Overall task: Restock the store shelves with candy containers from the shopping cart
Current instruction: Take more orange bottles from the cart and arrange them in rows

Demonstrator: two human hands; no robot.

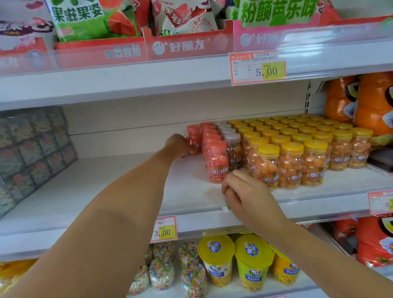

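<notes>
Small candy jars stand in rows on the middle white shelf [121,190]: several red-lidded jars [216,163], a column of grey-lidded jars [232,148], and many yellow-lidded jars [291,162]. My left hand [178,145] reaches deep into the shelf and grips a red-lidded jar [193,137] at the left end of the back rows. My right hand [241,191] hovers low at the shelf's front, fingers loosely curled, just in front of the first red and yellow jars, holding nothing I can see. The shopping cart is out of view.
A stack of dark patterned boxes [26,155] fills the shelf's left end. Orange snack bags [368,104] stand at the right. Above are red display trays of sweets [186,44]. Below are yellow-lidded cups [251,261] and candy bags [192,272]. Price tags [258,69] line the edges.
</notes>
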